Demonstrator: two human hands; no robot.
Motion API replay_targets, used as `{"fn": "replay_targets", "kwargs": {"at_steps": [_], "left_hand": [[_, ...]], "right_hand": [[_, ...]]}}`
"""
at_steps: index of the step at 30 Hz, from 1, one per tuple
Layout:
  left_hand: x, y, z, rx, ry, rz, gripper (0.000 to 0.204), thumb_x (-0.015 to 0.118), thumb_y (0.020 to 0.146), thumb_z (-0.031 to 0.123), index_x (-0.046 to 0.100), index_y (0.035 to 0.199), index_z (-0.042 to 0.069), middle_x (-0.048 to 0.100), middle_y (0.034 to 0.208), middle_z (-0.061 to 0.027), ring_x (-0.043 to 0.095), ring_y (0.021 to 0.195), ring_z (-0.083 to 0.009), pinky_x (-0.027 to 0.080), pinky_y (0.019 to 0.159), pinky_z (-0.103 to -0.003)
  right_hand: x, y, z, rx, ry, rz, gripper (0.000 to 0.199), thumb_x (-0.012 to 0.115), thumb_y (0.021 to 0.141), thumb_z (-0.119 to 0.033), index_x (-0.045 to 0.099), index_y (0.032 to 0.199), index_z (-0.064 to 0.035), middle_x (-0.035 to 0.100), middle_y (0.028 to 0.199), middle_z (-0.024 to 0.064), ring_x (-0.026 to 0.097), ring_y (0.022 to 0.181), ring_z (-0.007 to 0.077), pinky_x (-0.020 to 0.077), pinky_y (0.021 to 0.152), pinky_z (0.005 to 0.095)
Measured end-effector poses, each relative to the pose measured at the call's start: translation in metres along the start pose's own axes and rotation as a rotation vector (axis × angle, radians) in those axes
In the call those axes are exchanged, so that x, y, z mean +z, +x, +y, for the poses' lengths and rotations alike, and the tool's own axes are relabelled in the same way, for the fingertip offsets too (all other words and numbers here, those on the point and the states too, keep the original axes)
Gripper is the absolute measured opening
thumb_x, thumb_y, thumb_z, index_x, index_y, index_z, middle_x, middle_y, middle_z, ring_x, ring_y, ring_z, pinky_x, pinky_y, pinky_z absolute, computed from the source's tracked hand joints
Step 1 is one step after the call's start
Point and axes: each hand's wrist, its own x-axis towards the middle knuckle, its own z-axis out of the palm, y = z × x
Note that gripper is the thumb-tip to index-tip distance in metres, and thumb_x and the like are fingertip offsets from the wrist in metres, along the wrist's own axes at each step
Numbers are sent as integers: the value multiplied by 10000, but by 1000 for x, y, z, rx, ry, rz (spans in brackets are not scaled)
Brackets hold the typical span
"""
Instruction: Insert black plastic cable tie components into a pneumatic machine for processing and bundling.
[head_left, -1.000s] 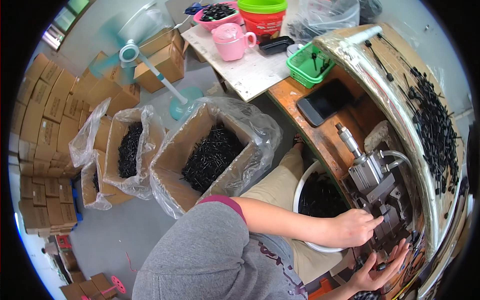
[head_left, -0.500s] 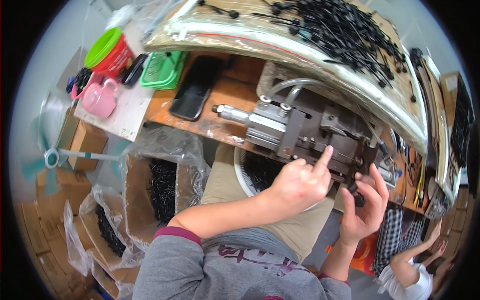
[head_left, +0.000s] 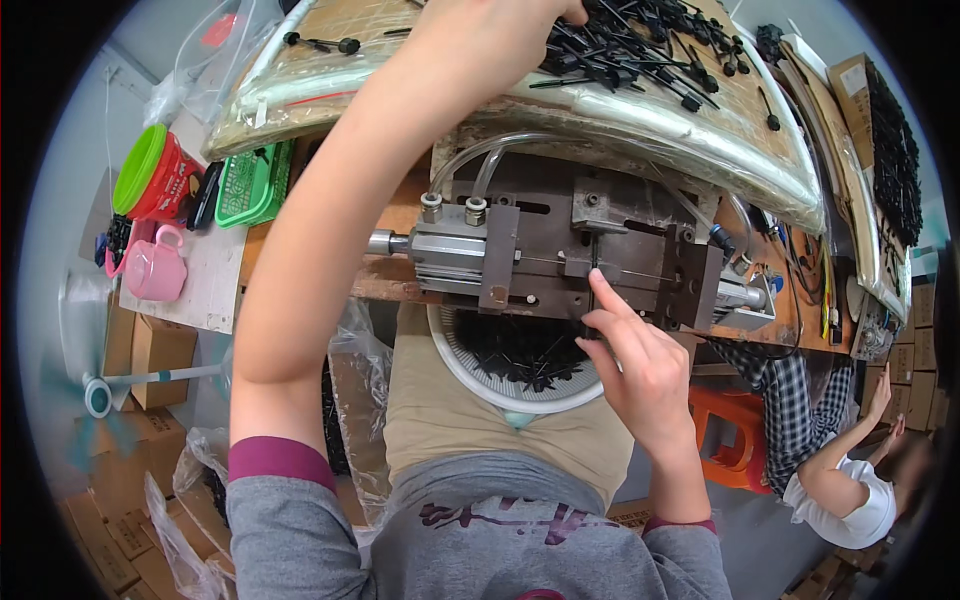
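Observation:
My left hand (head_left: 492, 38) reaches over the pile of thin black knobbed stems (head_left: 625, 45) on the raised tray at the top. Its fingers are mostly cut off by the picture's edge. At the clamping fixture (head_left: 550, 262), a dark metal device with silver air cylinders, my right hand (head_left: 640, 372) is closed with index finger and thumb on a thin black stem. The stem stands across the middle of the fixture, the index fingertip against it. Below the fixture, a white basket (head_left: 500, 392) holding more black stems rests at my lap.
On the left stand a green basket (head_left: 228, 198), a pink cup (head_left: 158, 268) and a red tub with a green rim (head_left: 160, 185). Clear air tubes (head_left: 490, 160) arch behind the fixture. At the right a person in a white shirt (head_left: 845, 505) sits near an orange stool (head_left: 730, 440).
My left hand has gone from the fixture up to the pile. My right hand has moved left onto the fixture. The view has shifted, and my left arm now hides the phone.

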Motion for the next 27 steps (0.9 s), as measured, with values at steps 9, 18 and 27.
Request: {"fn": "replay_targets", "kwargs": {"at_steps": [9,18,27], "left_hand": [[10,9,-17,-21,-2,-306,158,628,797,19,731,916,3,686,965,-158,655,969,-330,525,869,-403],[-44,-12,21,-350,-235,49,165,667,871,105,674,965,-31,657,857,-180,666,837,-315,532,765,-389],[-48,-93,127,-371,-614,41,226,857,711,69,720,887,32,640,1080,-86,625,744,-96,522,597,-219]], "right_hand": [[-4,4,0,19,-83,-62,254,797,696,-80,646,899,-54,679,1242,108,627,563,194,526,565,290],[-34,69,4,17,118,145,242,771,791,-99,664,997,-30,708,1056,128,680,695,198,538,619,312],[-43,232,49,-6,-197,-299,395,702,732,-140,642,1056,76,674,1073,266,650,1041,356,522,904,404]]}}
